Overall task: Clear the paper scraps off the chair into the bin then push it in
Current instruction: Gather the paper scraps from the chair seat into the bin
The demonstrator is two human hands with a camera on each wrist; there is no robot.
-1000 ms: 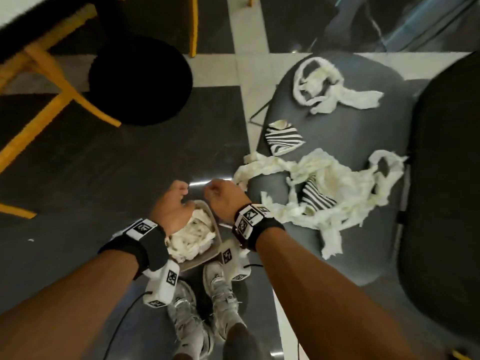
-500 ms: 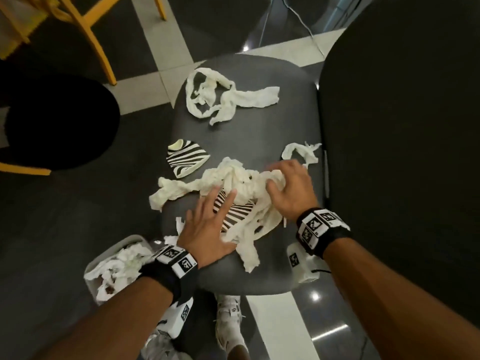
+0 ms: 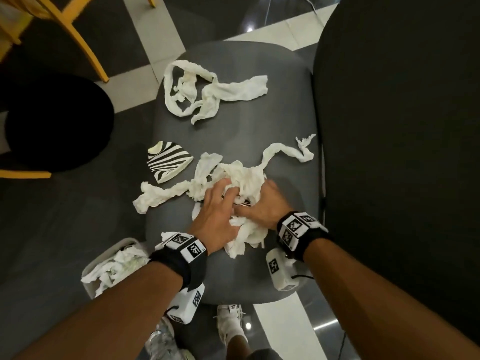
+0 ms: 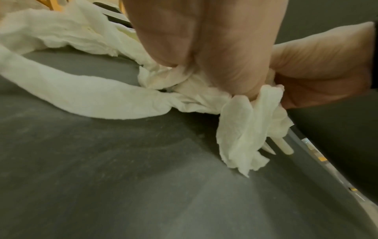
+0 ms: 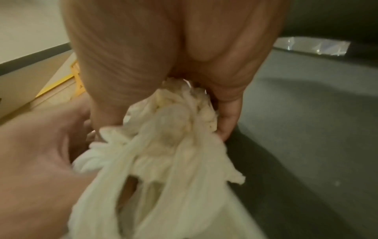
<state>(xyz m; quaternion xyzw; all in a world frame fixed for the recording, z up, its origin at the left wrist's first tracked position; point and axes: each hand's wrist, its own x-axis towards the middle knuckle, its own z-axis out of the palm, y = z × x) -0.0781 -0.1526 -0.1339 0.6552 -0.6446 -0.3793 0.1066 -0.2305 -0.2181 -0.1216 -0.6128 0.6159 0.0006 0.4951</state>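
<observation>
On the grey chair seat (image 3: pixel 259 131) lies a heap of white tissue scraps (image 3: pixel 244 183), and both hands are bunching it together. My left hand (image 3: pixel 218 211) curls its fingers into the heap's left side; the left wrist view shows the tissue (image 4: pixel 204 90) squeezed under the palm. My right hand (image 3: pixel 265 203) grips the same heap from the right, and its wrist view shows the tissue (image 5: pixel 175 122) gathered between thumb and fingers. A zebra-striped scrap (image 3: pixel 168 161) lies left of the heap; another striped bit peeks out between the hands. A separate tissue loop (image 3: pixel 207 94) lies at the seat's far end.
A small pale bin (image 3: pixel 91 287) holding tissue stands on the dark floor at the seat's front left corner. The chair's black backrest (image 3: pixel 397 152) fills the right side. A yellow-legged chair (image 3: pixel 65 29) and a round black seat (image 3: pixel 52 126) stand at the left. My shoes (image 3: pixel 231 323) are below the seat.
Both hands have moved from the bin to the chair seat. The left hand went from flat on the pile to curled into it, and the heap has been drawn together toward me.
</observation>
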